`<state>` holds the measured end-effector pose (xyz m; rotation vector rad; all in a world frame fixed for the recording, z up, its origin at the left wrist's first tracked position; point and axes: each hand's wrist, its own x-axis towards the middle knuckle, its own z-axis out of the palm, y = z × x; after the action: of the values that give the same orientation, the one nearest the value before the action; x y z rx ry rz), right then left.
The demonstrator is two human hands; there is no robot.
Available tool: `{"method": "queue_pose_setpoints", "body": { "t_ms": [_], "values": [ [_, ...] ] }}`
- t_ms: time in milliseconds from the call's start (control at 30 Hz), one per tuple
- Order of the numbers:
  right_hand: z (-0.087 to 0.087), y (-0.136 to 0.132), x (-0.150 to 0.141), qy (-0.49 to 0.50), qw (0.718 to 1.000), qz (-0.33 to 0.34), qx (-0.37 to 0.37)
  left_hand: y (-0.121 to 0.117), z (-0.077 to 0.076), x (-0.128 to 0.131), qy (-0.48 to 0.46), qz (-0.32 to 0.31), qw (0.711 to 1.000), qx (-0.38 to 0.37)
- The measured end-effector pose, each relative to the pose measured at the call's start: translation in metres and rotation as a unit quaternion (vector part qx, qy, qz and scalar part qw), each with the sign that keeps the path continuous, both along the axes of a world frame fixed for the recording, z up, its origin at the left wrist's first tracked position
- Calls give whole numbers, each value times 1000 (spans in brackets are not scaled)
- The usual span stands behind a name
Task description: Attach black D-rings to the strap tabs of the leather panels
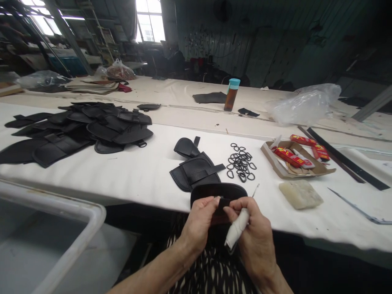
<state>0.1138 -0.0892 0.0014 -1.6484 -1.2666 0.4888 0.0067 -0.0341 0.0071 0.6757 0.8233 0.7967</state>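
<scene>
Over my lap at the table's front edge, a black leather piece (220,188) is held between both hands. My left hand (199,222) pinches it next to its short strap (225,203). My right hand (255,234) has thumb and forefinger on the strap's other side, while its palm and fingers grip an awl (237,229) with a white-wrapped handle; the thin metal shaft points up and away. Just beyond lie more black leather pieces (196,173) with straps, and a heap of black D-rings (241,163) sits to their right. Whether a ring is on the held strap is hidden.
A large pile of black leather pieces (101,122) covers the left. To the right are a cardboard tray (274,165) with red packets, a yellowish block (300,194) and a pointed metal tool (357,206). Farther back stands a bottle (231,96). A white-railed frame (98,212) is at lower left.
</scene>
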Motion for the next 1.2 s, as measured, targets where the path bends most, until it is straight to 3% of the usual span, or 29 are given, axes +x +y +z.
{"method": "queue_pose_setpoints", "body": {
  "t_ms": [133, 267, 433, 633, 1200],
  "values": [
    [6, 2, -5, 12, 999, -14, -49, -6, -3, 0, -19, -8, 1000, 16],
    [7, 2, -6, 8, 998, -4, -59, -10, -6, -4, -2, 9, 1000, 17],
    [5, 2, -3, 9, 997, 10, -71, -13, -5, -5, 18, -34, 996, 76],
    [4, 2, 2, 15, 996, 28, -87, -13, -5, -4, 45, -33, 995, 84],
    [23, 7, 4, -109, 987, 85, -81, -14, 1, 0, 147, -2, 984, 96]
  ]
}}
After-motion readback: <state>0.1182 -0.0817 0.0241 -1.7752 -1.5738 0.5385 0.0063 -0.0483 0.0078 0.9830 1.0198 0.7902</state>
